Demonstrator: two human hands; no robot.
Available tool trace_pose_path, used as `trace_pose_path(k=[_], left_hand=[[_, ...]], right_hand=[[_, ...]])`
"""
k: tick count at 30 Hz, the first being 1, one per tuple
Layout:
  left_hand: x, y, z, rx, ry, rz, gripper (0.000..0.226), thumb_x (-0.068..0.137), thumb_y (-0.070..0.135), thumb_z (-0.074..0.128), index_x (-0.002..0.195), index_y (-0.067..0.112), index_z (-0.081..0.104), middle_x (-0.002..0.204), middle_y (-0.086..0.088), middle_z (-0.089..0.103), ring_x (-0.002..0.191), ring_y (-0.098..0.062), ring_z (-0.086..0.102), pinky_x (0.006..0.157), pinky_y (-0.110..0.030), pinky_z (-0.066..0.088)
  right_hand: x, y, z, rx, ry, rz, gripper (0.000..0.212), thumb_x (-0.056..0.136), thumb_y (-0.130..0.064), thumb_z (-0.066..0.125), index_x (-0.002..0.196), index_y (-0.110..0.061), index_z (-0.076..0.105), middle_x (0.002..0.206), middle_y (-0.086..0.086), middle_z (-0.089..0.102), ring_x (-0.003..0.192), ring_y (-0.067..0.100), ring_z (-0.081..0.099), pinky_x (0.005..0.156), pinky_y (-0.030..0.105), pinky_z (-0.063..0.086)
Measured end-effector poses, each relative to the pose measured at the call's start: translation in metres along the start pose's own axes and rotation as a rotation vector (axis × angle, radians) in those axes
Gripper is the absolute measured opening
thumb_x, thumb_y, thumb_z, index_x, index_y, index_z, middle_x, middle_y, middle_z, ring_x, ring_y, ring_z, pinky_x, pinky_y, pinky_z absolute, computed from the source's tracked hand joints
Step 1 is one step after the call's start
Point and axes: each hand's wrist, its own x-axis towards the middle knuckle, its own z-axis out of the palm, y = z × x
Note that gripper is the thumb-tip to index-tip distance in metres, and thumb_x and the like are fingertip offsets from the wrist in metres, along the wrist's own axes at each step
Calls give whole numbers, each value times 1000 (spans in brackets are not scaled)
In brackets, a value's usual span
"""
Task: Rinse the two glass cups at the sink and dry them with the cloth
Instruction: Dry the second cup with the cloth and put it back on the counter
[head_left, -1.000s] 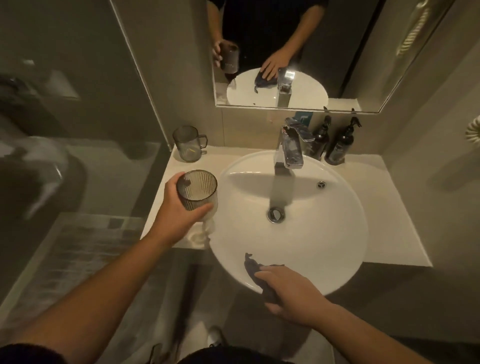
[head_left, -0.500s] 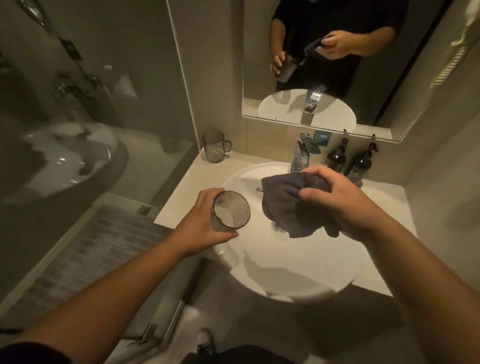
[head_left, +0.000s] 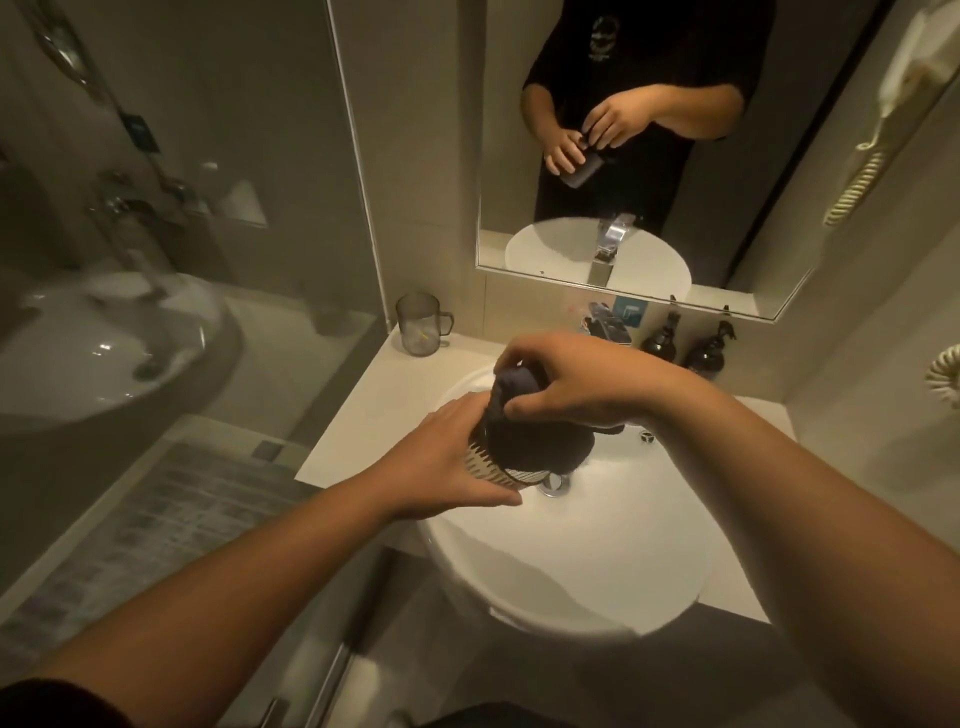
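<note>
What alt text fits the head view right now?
Left hand holds a ribbed glass cup over the white round sink while the right hand presses a dark cloth into it; a second handled glass cup stands on the counter.

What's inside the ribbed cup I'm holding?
The dark cloth is stuffed into the ribbed cup by the right hand. The cup's bottom is hidden by it.

Mostly hidden: ribbed glass cup, covered by left hand and dark cloth, only the lower rim showing. Tap behind right hand, barely visible at 12 o'clock. Drain half covered. Bottle labels too small to read. Elbows cut off at 6 o'clock.
</note>
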Motion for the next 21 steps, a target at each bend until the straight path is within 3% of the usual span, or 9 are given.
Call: trace_pose_path(k=[3,7,11,15,18,21], left_hand=[[4,-1,-7,-188,18,-30,82,70,32,87,131,42,35,131,11,55,117,-6,56,94,-27,52],[7,-8,-17,-310,0,-49,83,65,38,86,132,44,37,127,19,57,115,2,57,95,-23,49],[2,-14,-21,-311,-7,-21,76,68,24,88,125,48,43,123,22,58,111,4,58,90,-19,49],[-1,-12,-24,-121,-52,30,77,64,39,86,128,44,42,127,21,53,113,-1,56,91,-22,51],[2,-6,-28,31,-9,92,86,63,43,86,136,37,41,126,20,49,113,-5,53,93,-29,50],[7,1,-31,165,9,162,98,65,52,85,146,28,36,137,10,50,119,-10,50,96,-34,49]], right_hand=[[9,-5,12,215,222,68,30,84,-34,69,108,-26,52,102,-3,59,90,15,59,73,27,57],[10,-7,35,445,428,77,27,83,-32,73,102,-27,54,92,-16,58,85,8,59,69,22,56],[-5,-5,43,268,288,-62,29,83,-35,72,107,-32,56,95,-19,59,88,4,59,71,20,54],[-16,-6,45,48,29,-174,34,82,-45,72,108,-37,52,96,-29,53,87,-10,52,67,8,40],[-15,-6,48,118,49,-106,42,77,-40,77,111,-31,55,103,-19,61,86,0,58,70,13,46],[-17,-10,43,335,90,-40,29,74,-21,79,99,-23,63,75,-14,66,60,7,63,52,16,47]])
